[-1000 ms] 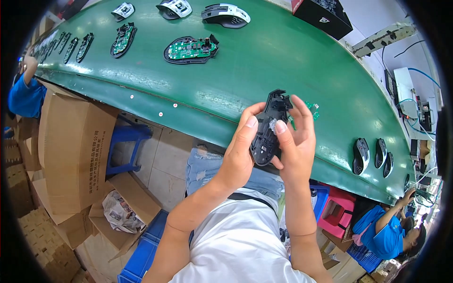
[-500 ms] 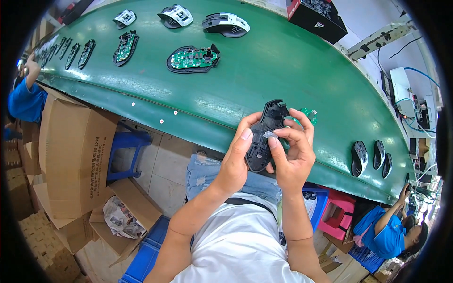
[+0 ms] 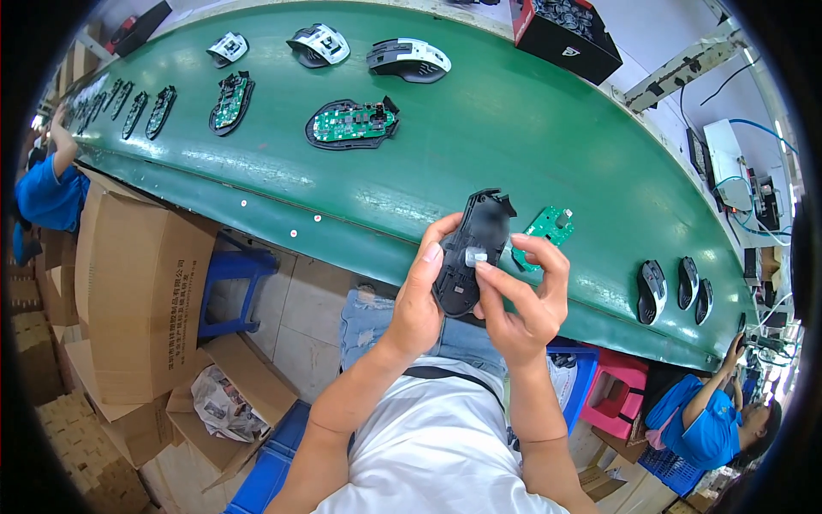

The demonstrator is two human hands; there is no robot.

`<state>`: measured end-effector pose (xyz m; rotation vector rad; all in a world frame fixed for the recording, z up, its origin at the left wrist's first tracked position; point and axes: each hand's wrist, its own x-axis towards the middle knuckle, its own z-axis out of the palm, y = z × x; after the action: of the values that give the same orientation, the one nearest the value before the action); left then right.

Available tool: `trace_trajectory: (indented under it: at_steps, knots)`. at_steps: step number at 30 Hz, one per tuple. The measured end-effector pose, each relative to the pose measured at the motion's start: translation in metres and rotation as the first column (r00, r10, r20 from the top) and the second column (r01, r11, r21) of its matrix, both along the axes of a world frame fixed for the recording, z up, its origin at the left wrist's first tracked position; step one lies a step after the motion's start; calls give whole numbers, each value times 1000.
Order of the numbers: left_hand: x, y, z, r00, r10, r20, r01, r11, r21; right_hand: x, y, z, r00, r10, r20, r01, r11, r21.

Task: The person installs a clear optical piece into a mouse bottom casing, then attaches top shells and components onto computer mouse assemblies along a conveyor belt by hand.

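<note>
My left hand [image 3: 416, 300] is wrapped around the edge of a black mouse base shell [image 3: 456, 284], holding it tilted with its hollow inner side up. Over the middle of the shell is a small clear plastic piece, seemingly a lens [image 3: 475, 255]. My right hand [image 3: 529, 301] pinches at its edge with thumb and forefinger, the other fingers curled beside the shell. A loose green circuit board [image 3: 548, 231] lies on the green bench just beyond my right fingers, partly hidden by them.
On the green bench [image 3: 411, 171] stand several mouse bases with boards [image 3: 353, 124] and white-and-black mouse shells [image 3: 409, 60]. More mice [image 3: 652, 291] are at right. A black box of parts [image 3: 567, 38] sits at the back. Cardboard boxes [image 3: 141, 291] stand left; co-workers [image 3: 698, 424] sit either side.
The clear piece now lies flatter over the shell, with my right fingertips lower at its edge. The shell has shifted slightly left and down, and more of the loose circuit board shows.
</note>
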<state>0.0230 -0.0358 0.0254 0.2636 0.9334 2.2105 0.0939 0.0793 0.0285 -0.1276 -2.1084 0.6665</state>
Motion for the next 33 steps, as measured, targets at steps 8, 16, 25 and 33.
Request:
trace_trajectory:
  at_steps: [8,16,25,33]
  knots:
    - [-1,-1,2,999,-34,12,34,999,17,-1,-2,-3,998,58,6,-54,964,-262]
    - [-5,-2,-5,995,-55,83,42,988,148,3,3,17,980,110,168,-62,962,-268]
    - [-9,-9,-10,998,-46,32,45,998,43,4,9,31,953,112,283,-63,982,-177]
    - [-11,-13,-8,999,-35,-18,35,999,-9,-4,9,23,975,73,209,-75,997,1]
